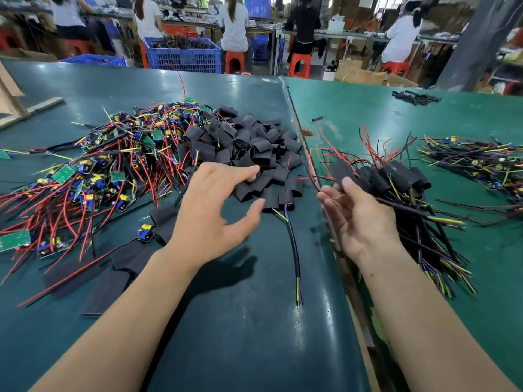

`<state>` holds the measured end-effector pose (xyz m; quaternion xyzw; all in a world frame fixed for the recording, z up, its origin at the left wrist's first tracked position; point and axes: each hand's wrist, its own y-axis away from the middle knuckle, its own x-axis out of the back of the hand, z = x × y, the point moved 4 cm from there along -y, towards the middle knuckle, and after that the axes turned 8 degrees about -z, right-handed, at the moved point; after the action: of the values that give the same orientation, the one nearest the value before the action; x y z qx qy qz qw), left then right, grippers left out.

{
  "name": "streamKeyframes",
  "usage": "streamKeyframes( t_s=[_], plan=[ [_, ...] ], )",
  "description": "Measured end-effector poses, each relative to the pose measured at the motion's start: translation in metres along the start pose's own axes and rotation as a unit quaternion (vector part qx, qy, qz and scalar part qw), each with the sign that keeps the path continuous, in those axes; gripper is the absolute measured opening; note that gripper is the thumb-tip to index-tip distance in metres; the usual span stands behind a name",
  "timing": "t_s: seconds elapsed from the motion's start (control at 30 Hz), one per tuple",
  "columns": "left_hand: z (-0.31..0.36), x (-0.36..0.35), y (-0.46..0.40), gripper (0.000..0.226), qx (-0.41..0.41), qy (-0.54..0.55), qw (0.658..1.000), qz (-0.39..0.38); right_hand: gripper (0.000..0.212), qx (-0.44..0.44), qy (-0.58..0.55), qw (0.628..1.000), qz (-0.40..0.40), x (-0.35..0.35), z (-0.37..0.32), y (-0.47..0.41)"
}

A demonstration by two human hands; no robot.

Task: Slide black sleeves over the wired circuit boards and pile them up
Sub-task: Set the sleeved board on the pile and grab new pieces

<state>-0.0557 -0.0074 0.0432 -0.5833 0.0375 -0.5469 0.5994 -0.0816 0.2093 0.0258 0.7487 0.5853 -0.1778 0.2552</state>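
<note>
The left hand (215,210) hovered above the dark green worktop (240,321), fingers spread and relaxed, holding nothing, its fingertips just short of the near edge of the heap of loose black sleeves (254,148). The right hand (359,216) was raised palm-up beside the pile of sleeved boards (396,176), its fingers loosely curled; whether they pinched a thin wire there could not be told.

The tangle of bare wired circuit boards (93,171), green boards with red, black and yellow leads, lay left of the sleeve heap and touched it. One sleeved board with a black cable (293,244) lay at the near edge of the heap, between the two hands. Several flat sleeves (107,290) lay under and beside the left forearm.

A second tangle of wired boards (475,162) lay at the far right on the lighter green worktop (353,108). Beyond the worktops stood a blue crate (184,56) and orange stools (298,63) with seated workers.
</note>
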Motion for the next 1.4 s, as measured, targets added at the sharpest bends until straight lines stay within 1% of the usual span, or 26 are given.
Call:
streamKeyframes(
  t_s=[0.03,0.1,0.2,0.23,0.33,0.4,0.43,0.5,0.57,0.67,0.73,0.8,0.87,0.93,1.0,1.1,1.13,1.2,1.27,1.33,1.4],
  plan=[
    [0.0,-0.001,0.0,0.039,0.002,0.006,1.0,-0.002,0.019,-0.022,-0.055,0.998,0.007,0.002,0.001,-0.001],
    [-0.002,-0.002,0.0,0.037,0.009,0.012,1.0,-0.002,0.025,-0.068,-0.126,0.99,0.008,0.004,0.005,-0.001],
    [-0.005,-0.001,0.0,0.035,0.025,0.011,1.0,0.001,0.038,-0.134,-0.179,0.975,-0.016,0.002,0.01,-0.001],
    [-0.005,0.0,0.0,0.034,0.027,0.011,1.0,0.001,0.04,-0.154,-0.187,0.97,-0.024,0.001,0.012,-0.001],
    [-0.003,0.001,0.0,0.032,0.032,0.009,0.999,0.001,0.033,-0.193,-0.159,0.968,-0.023,0.002,0.014,0.0],
    [-0.003,0.002,0.0,0.031,0.039,0.008,0.999,0.001,0.036,-0.198,-0.151,0.968,-0.009,0.004,0.012,0.001],
    [-0.004,0.002,0.0,0.032,0.044,0.007,0.999,0.001,0.039,-0.197,-0.161,0.967,0.003,0.005,0.012,0.001],
    [-0.004,0.002,0.001,0.032,0.05,0.007,0.999,-0.002,0.035,-0.202,-0.194,0.96,0.016,0.005,0.01,0.003],
    [-0.004,0.002,0.0,0.032,0.052,0.009,0.999,-0.004,0.032,-0.218,-0.201,0.955,0.002,0.003,0.009,0.006],
    [-0.005,0.002,0.001,0.029,0.054,0.009,0.999,-0.007,0.034,-0.243,-0.129,0.96,-0.05,-0.003,0.006,0.011],
    [-0.007,0.001,0.002,0.025,0.06,-0.001,0.998,-0.005,0.038,-0.214,-0.071,0.972,-0.062,-0.006,0.004,0.012],
    [-0.013,0.0,0.002,0.021,0.072,-0.031,0.997,0.0,0.041,-0.123,0.004,0.992,-0.033,-0.004,-0.003,0.007],
    [-0.022,0.002,0.002,0.018,0.098,-0.079,0.992,0.01,0.041,-0.022,0.047,0.999,0.004,0.0,-0.014,0.004],
    [-0.033,0.006,0.003,0.019,0.148,-0.142,0.978,0.024,0.042,0.05,0.046,0.997,0.027,0.004,-0.025,0.004],
    [-0.047,0.01,0.008,0.024,0.231,-0.205,0.951,0.022,0.043,0.093,0.056,0.994,0.033,0.005,-0.031,0.004],
    [-0.068,0.008,0.019,0.041,0.37,-0.237,0.897,-0.047,0.042,0.117,0.117,0.986,0.011,-0.001,-0.023,0.005],
    [-0.073,0.007,0.022,0.043,0.4,-0.243,0.88,-0.074,0.042,0.119,0.142,0.983,0.001,-0.004,-0.018,0.005],
    [-0.079,0.004,0.027,0.041,0.424,-0.263,0.859,-0.117,0.042,0.123,0.182,0.975,-0.021,-0.01,-0.009,0.006],
    [-0.082,0.006,0.027,0.034,0.423,-0.259,0.861,-0.114,0.043,0.123,0.202,0.971,-0.037,-0.013,-0.004,0.006],
    [-0.082,0.009,0.025,0.028,0.423,-0.252,0.866,-0.086,0.043,0.118,0.208,0.97,-0.047,-0.014,-0.001,0.006],
    [-0.079,0.012,0.024,0.028,0.416,-0.256,0.871,-0.053,0.042,0.115,0.214,0.969,-0.051,-0.014,0.0,0.005]
  ],
)
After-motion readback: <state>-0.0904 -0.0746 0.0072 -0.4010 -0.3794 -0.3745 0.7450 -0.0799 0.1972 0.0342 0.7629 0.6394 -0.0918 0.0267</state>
